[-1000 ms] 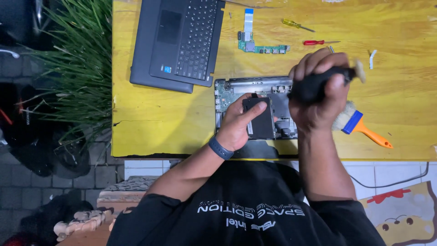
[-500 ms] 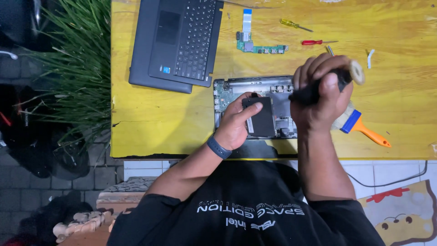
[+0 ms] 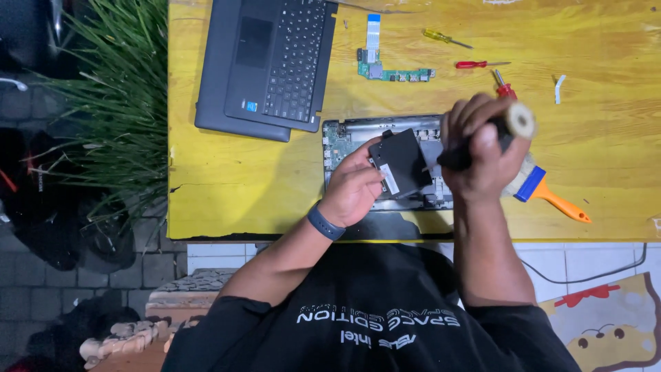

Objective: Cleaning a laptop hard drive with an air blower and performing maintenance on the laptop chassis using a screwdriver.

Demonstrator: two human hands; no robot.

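An opened laptop base (image 3: 358, 134) with bare circuitry lies on the yellow table (image 3: 241, 193). My left hand (image 3: 354, 186) grips a flat black rectangular part (image 3: 401, 162) and tilts it up off the base. My right hand (image 3: 482, 148) is closed around a thick black tool handle (image 3: 513, 122) with a pale round end; its tip points down at the black part. A dark band is on my left wrist.
A detached laptop keyboard cover (image 3: 265, 65) lies at the back left. A small green circuit board with a blue ribbon (image 3: 385, 69), yellow (image 3: 444, 38) and red screwdrivers (image 3: 478, 65), and a brush with blue and orange handle (image 3: 551, 196) sit nearby. Grass (image 3: 117, 117) borders the table's left edge.
My left hand has lifted and tilted the black part up from the base. My right hand has raised the tool slightly.
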